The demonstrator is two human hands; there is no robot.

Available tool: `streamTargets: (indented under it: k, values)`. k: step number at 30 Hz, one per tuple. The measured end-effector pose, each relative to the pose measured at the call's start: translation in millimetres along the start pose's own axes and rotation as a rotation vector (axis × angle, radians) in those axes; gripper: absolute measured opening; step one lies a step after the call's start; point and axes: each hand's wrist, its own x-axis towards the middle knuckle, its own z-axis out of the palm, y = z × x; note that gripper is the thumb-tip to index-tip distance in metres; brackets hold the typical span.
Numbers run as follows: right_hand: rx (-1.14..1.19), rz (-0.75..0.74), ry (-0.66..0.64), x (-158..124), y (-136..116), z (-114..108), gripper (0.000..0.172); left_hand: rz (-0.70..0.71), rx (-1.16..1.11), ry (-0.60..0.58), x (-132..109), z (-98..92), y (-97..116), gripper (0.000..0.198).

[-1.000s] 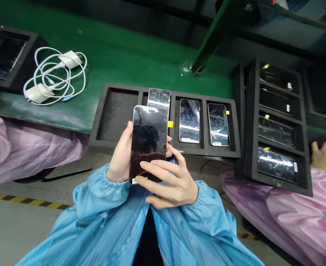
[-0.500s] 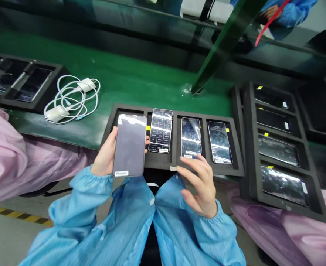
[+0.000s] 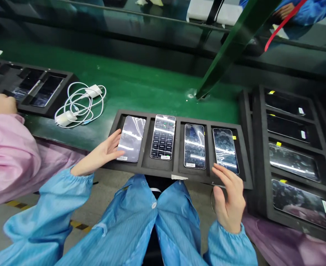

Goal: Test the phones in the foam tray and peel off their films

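Observation:
A black foam tray (image 3: 146, 151) lies before me with a smartphone in each of its compartments. The leftmost phone (image 3: 132, 138) has a blank grey screen. My left hand (image 3: 104, 151) rests at its left edge, fingers extended and not wrapped round it. Beside it, another phone (image 3: 163, 137) shows a grid of dark buttons. Two more, a phone (image 3: 194, 146) and the rightmost phone (image 3: 225, 150), have dark, glossy screens. My right hand (image 3: 230, 199) is open at the tray's front edge, fingertips near the bottom of the rightmost phone.
White charger cables (image 3: 81, 105) lie coiled on the green bench (image 3: 141, 88). On the right stands a stacked foam tray (image 3: 262, 155) of phones, on the left another tray (image 3: 65, 79). A co-worker's pink sleeve (image 3: 7, 147) is close at left. A green post (image 3: 221, 59) rises behind.
The grey-screened phone, held up in my left hand before, now lies in the leftmost compartment. My left hand has loosened from it. My right hand has moved right, toward the rightmost phone.

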Motion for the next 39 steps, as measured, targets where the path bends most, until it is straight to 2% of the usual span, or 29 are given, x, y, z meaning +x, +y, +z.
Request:
streamTargets:
  k: [3, 8, 19, 26, 33, 36, 39]
  values:
    - [-0.009, 0.064, 0.029, -5, 8, -1, 0.035, 0.044, 0.061, 0.058, -8, -1.5, -19, 0.103]
    - [-0.011, 0.101, 0.051, -6, 14, 0, 0.035, 0.116, 0.098, 0.113, -7, 1.3, -32, 0.095]
    - [-0.039, 0.082, 0.102, 0, 18, -8, 0.034, 0.149, 0.099, 0.156, -6, 1.4, -33, 0.084]
    - [-0.076, 0.102, 0.146, 5, 21, -16, 0.033, 0.143, 0.084, 0.133, -6, 2.2, -33, 0.091]
    - [-0.087, 0.095, 0.138, 8, 19, -16, 0.034, 0.132, 0.072, 0.127, -6, 3.0, -30, 0.092]
    - [-0.118, 0.134, 0.154, 12, 20, -18, 0.036, 0.124, 0.066, 0.127, -8, 3.1, -27, 0.085]
    - [-0.227, 0.232, 0.111, 20, 30, -25, 0.043, 0.127, 0.061, 0.121, -8, 2.1, -26, 0.083]
